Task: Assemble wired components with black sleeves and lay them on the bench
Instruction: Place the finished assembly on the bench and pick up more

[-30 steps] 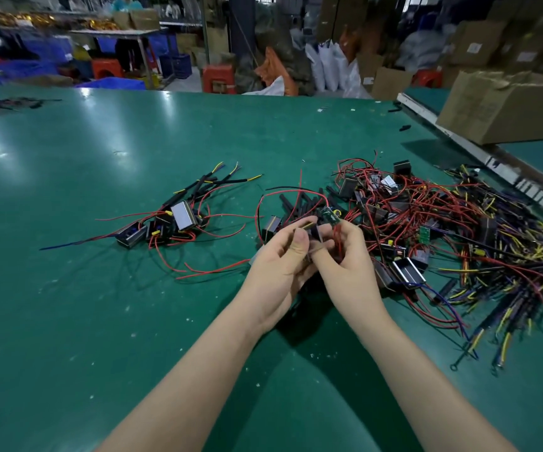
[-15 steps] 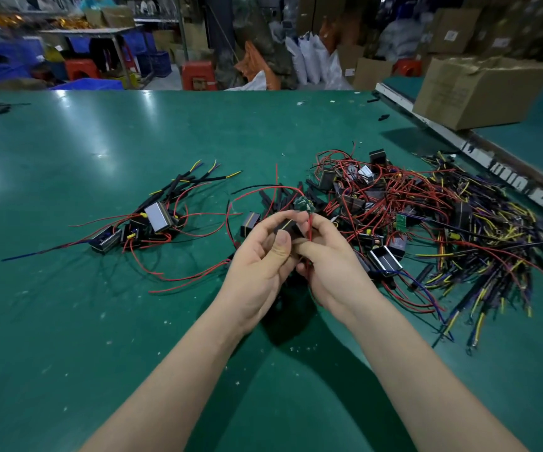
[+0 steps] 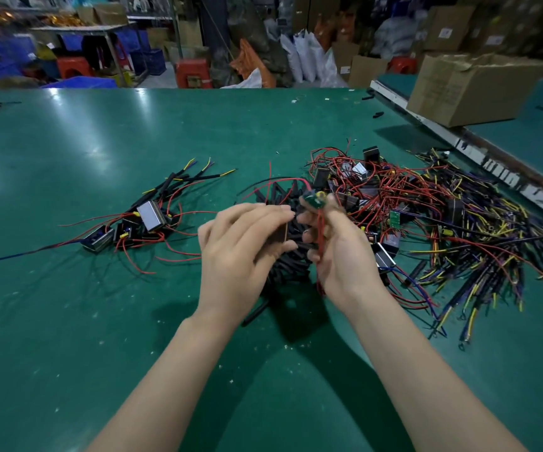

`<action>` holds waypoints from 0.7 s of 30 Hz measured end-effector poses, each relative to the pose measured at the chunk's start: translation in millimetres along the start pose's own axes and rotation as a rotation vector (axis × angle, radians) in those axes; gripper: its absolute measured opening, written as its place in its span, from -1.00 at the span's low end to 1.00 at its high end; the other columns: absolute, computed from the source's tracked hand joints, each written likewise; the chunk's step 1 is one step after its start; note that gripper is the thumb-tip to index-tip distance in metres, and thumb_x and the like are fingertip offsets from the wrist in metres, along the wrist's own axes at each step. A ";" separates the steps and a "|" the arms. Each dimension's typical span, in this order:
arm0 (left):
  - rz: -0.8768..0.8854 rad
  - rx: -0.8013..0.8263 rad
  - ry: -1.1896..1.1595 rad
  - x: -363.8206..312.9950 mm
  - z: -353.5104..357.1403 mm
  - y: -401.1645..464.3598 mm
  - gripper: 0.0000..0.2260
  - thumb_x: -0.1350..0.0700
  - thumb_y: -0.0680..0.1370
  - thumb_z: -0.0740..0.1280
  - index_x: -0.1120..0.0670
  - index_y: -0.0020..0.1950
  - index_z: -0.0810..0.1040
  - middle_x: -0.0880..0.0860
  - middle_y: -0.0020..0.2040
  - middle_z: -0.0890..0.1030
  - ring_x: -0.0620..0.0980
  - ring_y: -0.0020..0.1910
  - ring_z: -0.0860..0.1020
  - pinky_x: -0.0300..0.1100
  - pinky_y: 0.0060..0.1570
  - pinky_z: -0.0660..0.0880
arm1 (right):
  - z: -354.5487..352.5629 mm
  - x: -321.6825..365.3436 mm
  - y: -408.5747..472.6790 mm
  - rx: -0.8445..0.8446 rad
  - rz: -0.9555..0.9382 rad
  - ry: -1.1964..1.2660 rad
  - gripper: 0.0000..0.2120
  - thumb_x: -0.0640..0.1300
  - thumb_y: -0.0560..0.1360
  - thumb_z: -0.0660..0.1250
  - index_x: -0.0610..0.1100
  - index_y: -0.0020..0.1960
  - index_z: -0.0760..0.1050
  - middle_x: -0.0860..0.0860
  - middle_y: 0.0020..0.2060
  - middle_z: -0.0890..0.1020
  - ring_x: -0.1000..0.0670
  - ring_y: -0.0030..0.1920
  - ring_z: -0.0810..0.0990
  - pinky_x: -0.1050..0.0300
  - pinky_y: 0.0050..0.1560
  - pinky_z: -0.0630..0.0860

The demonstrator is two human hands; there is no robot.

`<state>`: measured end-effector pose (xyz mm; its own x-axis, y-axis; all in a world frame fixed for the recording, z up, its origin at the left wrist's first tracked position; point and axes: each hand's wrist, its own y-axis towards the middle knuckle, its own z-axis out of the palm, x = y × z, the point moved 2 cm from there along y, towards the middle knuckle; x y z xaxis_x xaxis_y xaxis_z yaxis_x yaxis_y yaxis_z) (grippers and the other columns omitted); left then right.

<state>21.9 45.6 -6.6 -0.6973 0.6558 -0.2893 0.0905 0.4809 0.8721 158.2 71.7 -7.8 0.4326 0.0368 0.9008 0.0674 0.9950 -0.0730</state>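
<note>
My left hand (image 3: 240, 252) is closed around a small dark block-shaped part (image 3: 282, 231), mostly hidden by its fingers. My right hand (image 3: 338, 252) pinches a small green circuit board (image 3: 312, 199) with red wires (image 3: 320, 233) trailing down through the palm. Both hands hover just above a heap of loose black sleeves (image 3: 291, 256) on the green bench (image 3: 100, 321). A small group of finished wired components (image 3: 146, 220) with black sleeves lies to the left.
A large tangle of red, yellow and dark wires with small boxes (image 3: 426, 223) covers the bench at the right. A cardboard box (image 3: 469, 86) sits on a raised shelf at the far right. Stools, crates and bags stand beyond the far edge.
The hands have drawn slightly apart. The green board now sticks up from my right fingers and the left hand has turned over the dark part.
</note>
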 end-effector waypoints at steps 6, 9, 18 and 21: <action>-1.187 0.018 -1.316 -3.1 22.2 -3.3 -0.76 0.00 0.41 0.31 0.09 0.00 0.58 -0.02 -0.12 0.70 -0.17 -0.16 0.64 -0.32 -0.19 0.54 | 6.9 -2.1 -9.3 0.101 -0.280 -0.194 -0.87 -0.19 0.56 0.30 -0.03 -0.07 0.60 0.13 -0.27 0.68 0.23 -0.25 0.59 0.40 -0.23 0.46; -1.276 -0.005 -1.491 -3.2 23.8 -3.8 -0.77 0.02 0.40 0.31 0.13 -0.06 0.59 0.01 -0.15 0.69 -0.18 -0.23 0.63 -0.33 -0.24 0.57 | 2.2 -0.4 -12.0 -0.011 -0.636 -0.652 -0.89 -0.15 0.54 0.35 0.02 -0.02 0.62 0.16 -0.16 0.65 0.13 -0.06 0.54 0.31 0.02 0.41; -1.329 -0.043 -1.395 1.9 23.7 -6.8 -0.89 0.07 0.55 0.26 0.06 0.01 0.53 -0.03 -0.13 0.65 -0.15 -0.16 0.57 -0.33 -0.10 0.54 | 6.6 -7.4 -15.5 -0.038 -0.751 -0.899 -0.88 -0.14 0.49 0.41 -0.10 0.02 0.66 0.04 -0.09 0.52 -0.01 -0.01 0.47 0.40 0.07 0.31; -1.300 -0.036 -1.359 3.5 23.0 -6.7 -0.89 0.11 0.59 0.22 0.06 0.01 0.53 -0.04 -0.11 0.63 -0.17 -0.16 0.55 -0.38 -0.14 0.50 | 6.2 -7.2 -15.3 -0.013 -0.708 -0.929 -0.88 -0.14 0.49 0.41 -0.10 0.01 0.66 0.05 -0.10 0.48 -0.02 0.01 0.46 0.40 0.08 0.30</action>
<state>35.2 58.1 -22.5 0.6562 -0.0975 -0.7483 0.0130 0.9929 -0.1180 148.4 56.8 -10.5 -0.5291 -0.4674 0.7082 0.0414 0.8194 0.5717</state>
